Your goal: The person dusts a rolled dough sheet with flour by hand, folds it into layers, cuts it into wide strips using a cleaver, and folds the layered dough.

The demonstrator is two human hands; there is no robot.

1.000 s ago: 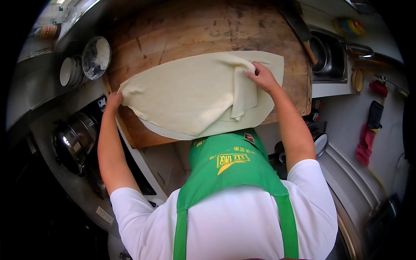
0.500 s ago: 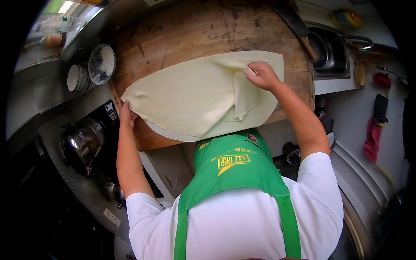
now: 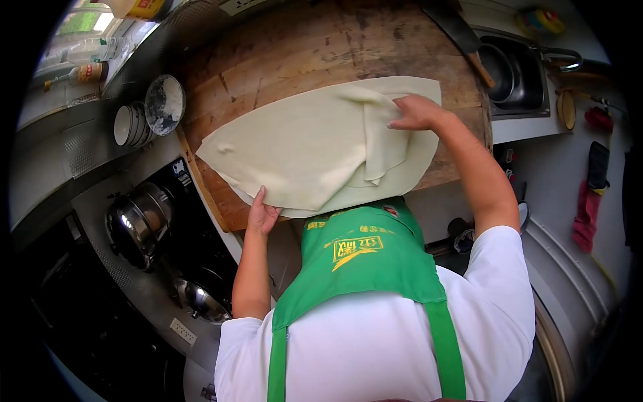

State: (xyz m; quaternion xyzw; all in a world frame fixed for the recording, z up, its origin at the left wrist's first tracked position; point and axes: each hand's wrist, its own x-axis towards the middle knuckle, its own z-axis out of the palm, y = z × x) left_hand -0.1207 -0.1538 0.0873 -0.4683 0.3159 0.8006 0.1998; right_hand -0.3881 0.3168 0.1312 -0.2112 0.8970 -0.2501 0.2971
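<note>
With the right hand resting open at the fold of the dough sheet lying on the wooden board, and the left hand touching its near edge, grip unclear, uneven tugging would be risking creases or tears.

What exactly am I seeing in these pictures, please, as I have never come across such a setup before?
There is no machine here: a person works with two bare hands, and a camera worn on the head looks forward and down at them. On the wooden board lies a wide, thin, pale dough-like sheet, partly folded over itself; a wooden-handled knife lies beyond it, to the right. The right hand is at the folded part, the left hand at the near edge. How firmly either grips is unclear.
</note>
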